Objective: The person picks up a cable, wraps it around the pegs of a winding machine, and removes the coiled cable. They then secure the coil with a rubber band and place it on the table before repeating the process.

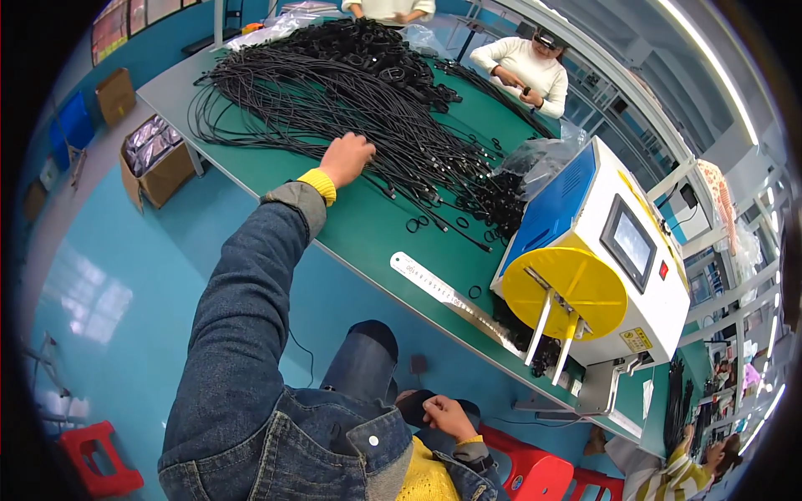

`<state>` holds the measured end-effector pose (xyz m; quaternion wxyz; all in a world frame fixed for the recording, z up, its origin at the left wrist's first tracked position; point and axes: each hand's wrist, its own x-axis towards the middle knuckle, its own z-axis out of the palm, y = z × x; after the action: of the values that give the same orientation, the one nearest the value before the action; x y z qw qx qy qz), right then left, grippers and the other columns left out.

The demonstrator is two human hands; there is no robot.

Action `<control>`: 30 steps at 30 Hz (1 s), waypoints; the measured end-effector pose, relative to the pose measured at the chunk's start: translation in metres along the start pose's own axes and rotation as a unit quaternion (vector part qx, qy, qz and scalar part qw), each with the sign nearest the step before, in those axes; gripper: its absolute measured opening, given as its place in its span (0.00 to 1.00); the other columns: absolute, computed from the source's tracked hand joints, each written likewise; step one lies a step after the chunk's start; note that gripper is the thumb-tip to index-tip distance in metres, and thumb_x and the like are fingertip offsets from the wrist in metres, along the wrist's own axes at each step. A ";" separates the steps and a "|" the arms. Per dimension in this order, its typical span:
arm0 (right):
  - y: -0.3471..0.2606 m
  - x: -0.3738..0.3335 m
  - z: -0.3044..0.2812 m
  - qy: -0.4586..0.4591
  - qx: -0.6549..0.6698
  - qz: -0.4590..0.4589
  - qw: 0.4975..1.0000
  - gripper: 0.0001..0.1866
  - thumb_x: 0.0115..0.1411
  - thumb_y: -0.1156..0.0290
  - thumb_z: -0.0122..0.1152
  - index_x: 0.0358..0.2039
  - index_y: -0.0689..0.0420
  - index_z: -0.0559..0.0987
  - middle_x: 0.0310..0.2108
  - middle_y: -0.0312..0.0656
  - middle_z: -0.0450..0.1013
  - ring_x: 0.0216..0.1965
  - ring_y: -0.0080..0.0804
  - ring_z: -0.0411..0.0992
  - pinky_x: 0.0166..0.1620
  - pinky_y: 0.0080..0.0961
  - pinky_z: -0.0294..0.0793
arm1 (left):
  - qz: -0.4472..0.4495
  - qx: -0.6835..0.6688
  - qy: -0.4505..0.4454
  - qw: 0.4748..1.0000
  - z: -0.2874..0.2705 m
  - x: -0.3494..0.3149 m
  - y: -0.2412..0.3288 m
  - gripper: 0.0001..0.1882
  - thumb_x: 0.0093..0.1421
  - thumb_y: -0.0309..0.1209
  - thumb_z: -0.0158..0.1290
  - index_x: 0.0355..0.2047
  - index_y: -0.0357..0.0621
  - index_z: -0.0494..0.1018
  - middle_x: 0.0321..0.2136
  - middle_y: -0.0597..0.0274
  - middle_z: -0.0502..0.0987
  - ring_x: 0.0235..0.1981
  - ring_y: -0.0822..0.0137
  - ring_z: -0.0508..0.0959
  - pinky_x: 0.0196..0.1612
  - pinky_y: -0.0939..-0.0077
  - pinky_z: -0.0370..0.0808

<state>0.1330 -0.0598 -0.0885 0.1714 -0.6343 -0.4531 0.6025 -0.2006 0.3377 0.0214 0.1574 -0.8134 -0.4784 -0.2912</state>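
Observation:
My left hand [347, 160] reaches over the table to the near edge of a large pile of black cables [305, 83]. Its fingers are curled and closed on a black cable there; the fingertips are partly hidden. Down by my lap is my right hand [449, 417], with its fingers bent together. Whatever it may hold is hidden. Metal-tipped cable ends [434, 198] lie just right of my left hand, with small black rings [418, 223] near them. A metal ruler [451, 296] lies along the table's front edge.
At the right stands a white and blue machine [593, 250] with a yellow disc [564, 292], two protruding rods and a screen. The green table [368, 250] carries clear plastic bags [543, 159]. Co-workers [530, 71] are across it. Red stools [100, 459] and an open carton [154, 159] stand on the floor.

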 end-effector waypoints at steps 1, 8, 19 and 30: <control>0.001 0.000 -0.001 0.000 0.000 -0.001 1.000 0.13 0.57 0.63 0.52 0.30 0.62 0.73 0.20 0.37 0.71 0.18 0.19 0.66 0.24 0.15 0.67 | -0.007 -0.010 0.043 0.999 -0.012 0.001 -0.002 0.06 0.50 0.29 0.50 0.30 0.49 0.72 0.27 0.63 0.71 0.33 0.60 0.71 0.34 0.68 0.69; -0.013 -0.007 0.003 0.024 -0.006 -0.036 0.999 0.12 0.57 0.64 0.51 0.34 0.62 0.72 0.21 0.38 0.71 0.18 0.19 0.66 0.23 0.15 0.67 | -0.001 -0.245 0.271 0.931 -0.111 -0.007 0.041 0.07 0.47 0.23 0.51 0.29 0.47 0.73 0.23 0.62 0.70 0.28 0.61 0.71 0.32 0.69 0.69; -0.096 -0.099 -0.024 0.114 0.284 -0.331 0.893 0.15 0.57 0.74 0.46 0.44 0.64 0.70 0.27 0.42 0.73 0.24 0.20 0.68 0.23 0.14 0.66 | 0.215 -0.312 0.083 0.922 -0.183 -0.155 0.210 0.09 0.45 0.25 0.54 0.30 0.44 0.73 0.20 0.62 0.67 0.19 0.65 0.69 0.20 0.71 0.65; -0.060 -0.163 -0.043 0.115 -0.148 -0.184 0.965 0.14 0.53 0.80 0.51 0.41 0.63 0.73 0.30 0.46 0.73 0.28 0.29 0.72 0.31 0.21 0.70 | 0.143 -0.440 -0.206 0.862 -0.166 -0.199 0.287 0.05 0.50 0.29 0.51 0.28 0.43 0.69 0.23 0.58 0.65 0.22 0.57 0.72 0.23 0.66 0.69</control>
<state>0.1729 -0.1412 0.0658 0.2349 -0.6231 -0.6234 0.4099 -0.0784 -0.0288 0.0330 -0.2792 -0.8991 -0.2002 -0.2711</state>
